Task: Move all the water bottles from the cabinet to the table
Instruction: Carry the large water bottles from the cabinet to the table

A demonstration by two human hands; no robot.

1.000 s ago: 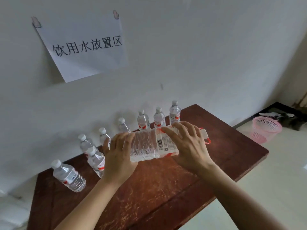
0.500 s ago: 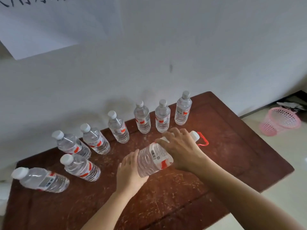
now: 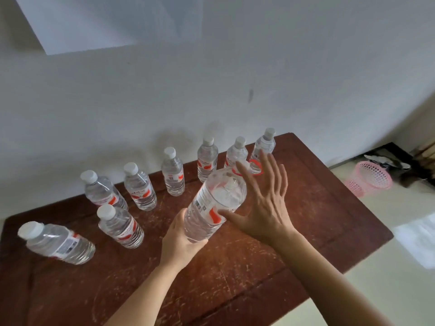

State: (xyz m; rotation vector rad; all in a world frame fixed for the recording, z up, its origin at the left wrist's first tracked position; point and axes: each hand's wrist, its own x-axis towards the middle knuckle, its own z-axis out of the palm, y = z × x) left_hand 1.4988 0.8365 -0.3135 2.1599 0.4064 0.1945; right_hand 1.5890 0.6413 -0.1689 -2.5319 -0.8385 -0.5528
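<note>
A large clear water bottle (image 3: 213, 203) with a red carry loop at its neck stands tilted above the middle of the brown wooden table (image 3: 317, 208). My left hand (image 3: 181, 241) cups its base from below and grips it. My right hand (image 3: 263, 203) has straight, spread fingers; its thumb touches the bottle's right side. Several small water bottles with white caps stand in a row along the wall, such as one small bottle (image 3: 173, 171) in the middle of the row. Two more, including a front-left small bottle (image 3: 56, 242), stand closer at the left.
A white wall rises right behind the table, with a sheet of paper (image 3: 106, 20) pinned high up. A pink plastic basket (image 3: 369, 178) sits on the floor at the right beside dark clutter. Pale floor shows past the table's right and front edges.
The large bottle has swung from lying sideways to nearly upright. My right hand has let go of its neck and opened. The camera has tipped down and closer to the table.
</note>
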